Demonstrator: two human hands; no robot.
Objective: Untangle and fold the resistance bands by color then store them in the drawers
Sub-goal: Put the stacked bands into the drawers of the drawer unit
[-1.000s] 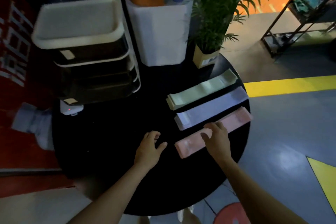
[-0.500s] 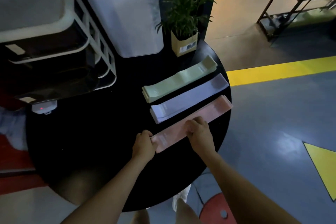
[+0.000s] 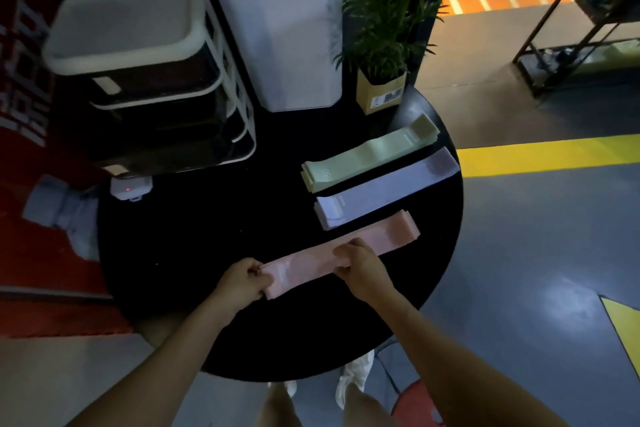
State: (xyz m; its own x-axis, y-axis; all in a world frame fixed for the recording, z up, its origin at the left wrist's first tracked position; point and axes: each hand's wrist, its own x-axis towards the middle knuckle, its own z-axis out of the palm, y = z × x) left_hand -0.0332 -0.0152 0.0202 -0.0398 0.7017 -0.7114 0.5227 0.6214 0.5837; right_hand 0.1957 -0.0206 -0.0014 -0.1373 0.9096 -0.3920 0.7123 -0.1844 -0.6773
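Observation:
Three flat stacks of resistance bands lie side by side on the round black table (image 3: pixel 194 253): green bands (image 3: pixel 367 156) farthest, purple bands (image 3: pixel 384 187) in the middle, pink bands (image 3: pixel 311 267) nearest. My left hand (image 3: pixel 239 282) grips the near left end of the pink bands. My right hand (image 3: pixel 360 263) pinches the pink bands around their middle, fingers curled over the top edge. The drawer unit (image 3: pixel 149 87), white-framed with dark drawers that look pushed in, stands at the table's back left.
A small white device with a red light (image 3: pixel 131 188) sits in front of the drawer unit. A white bin (image 3: pixel 287 45) and a potted plant (image 3: pixel 384 80) stand behind the table. A metal shelf (image 3: pixel 581 31) is far right. My shoes (image 3: pixel 353 374) show below the table edge.
My left hand moved from the bare table onto the pink bands' left end and gripped it. My right hand slid toward the bands' middle and curled onto them. The pink bands shifted left.

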